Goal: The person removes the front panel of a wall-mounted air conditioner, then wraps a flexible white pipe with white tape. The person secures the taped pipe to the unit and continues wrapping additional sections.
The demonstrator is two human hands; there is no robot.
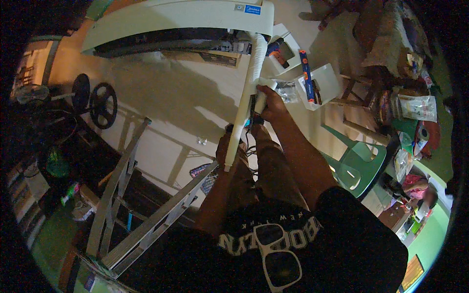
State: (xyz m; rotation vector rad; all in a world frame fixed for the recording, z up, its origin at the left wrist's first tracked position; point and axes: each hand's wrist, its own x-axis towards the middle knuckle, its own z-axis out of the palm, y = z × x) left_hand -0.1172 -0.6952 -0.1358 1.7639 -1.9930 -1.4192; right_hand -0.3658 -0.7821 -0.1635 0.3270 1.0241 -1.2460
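A white air conditioner unit (181, 22) spans the top of the view. From its right end a pale insulated pipe (242, 113) runs down toward me, its upper stretch wound in white wrapping. My left hand (225, 146) is closed around the lower part of this pipe, near its end. Higher up, on the pipe's right side, my right hand (274, 105) is closed on a roll of white tape (262, 101), partly hidden by the fingers. Dark thin cables (249, 144) hang beside the pipe, below my right hand.
An aluminium stepladder (151, 222) stands at the left, near dark weight plates (102, 106). Beyond my right hand are open white cases (328, 83) and a blue-orange spirit level (307, 75). A green plastic chair (359, 163) is at the right; farther off sits a person (417, 188).
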